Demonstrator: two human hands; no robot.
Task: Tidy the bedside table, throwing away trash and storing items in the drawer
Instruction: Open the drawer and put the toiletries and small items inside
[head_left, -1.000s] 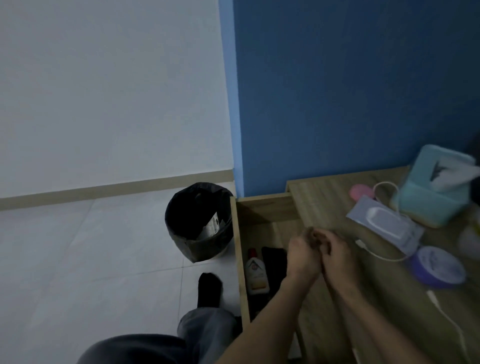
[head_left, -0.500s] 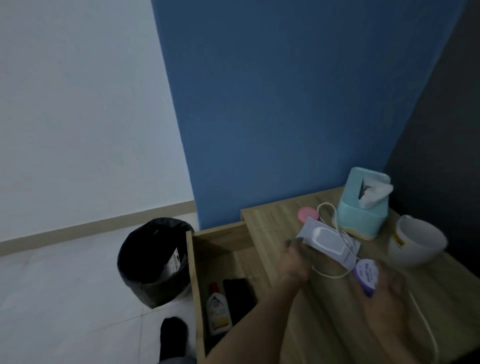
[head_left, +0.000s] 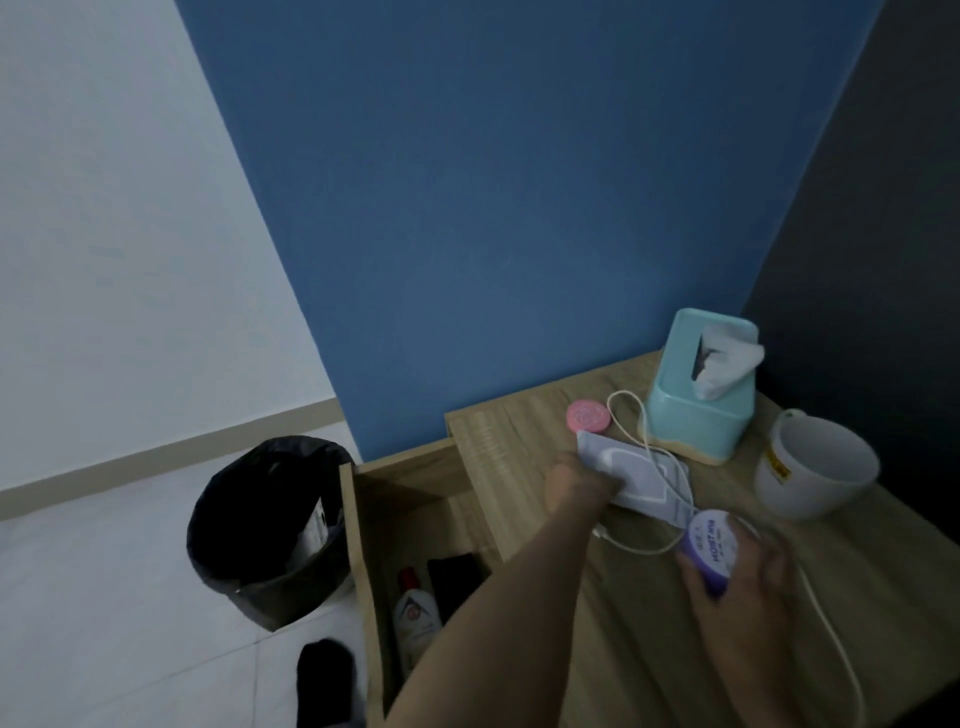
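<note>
The left hand (head_left: 576, 483) pinches the near edge of the flat pale-lavender soft packet (head_left: 639, 475), which lies on the wooden bedside table (head_left: 623, 649) with the thin white charging cable (head_left: 635, 551) looped across its far side. The right hand (head_left: 743, 587) is wrapped round the small round purple tub with a white lid (head_left: 714, 545). The packet would best be slid leftward from under the cable before lifting (a straight lift would likely drag the loop along). Both items can then go down into the open wooden drawer (head_left: 357, 545) beside the white bottle with a red cap (head_left: 415, 618).
</note>
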